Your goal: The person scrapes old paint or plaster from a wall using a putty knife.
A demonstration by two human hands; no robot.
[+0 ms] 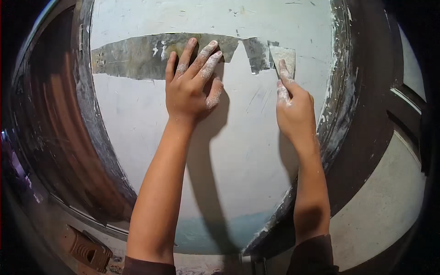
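Head view: the work in hand looks like scraping pale paint off a panel, and it seems partway through. A bare grey strip runs across the upper panel, and a few paint tags hang at its right end.

The scraper sits just right of that strip's end, blade flat against the paint. The right hand grips it from below, fingers curled round the handle and the forefinger laid straight up the blade.

The left hand lies flat on the strip's middle, dusty fingers spread and pointing up, thumb out below the strip.

Both forearms reach upward, wrists straight.

Judging by this, the next stroke calls for a low blade angle and firm forefinger pressure at the paint edge.

A dark frame curves well to the right of the strip.
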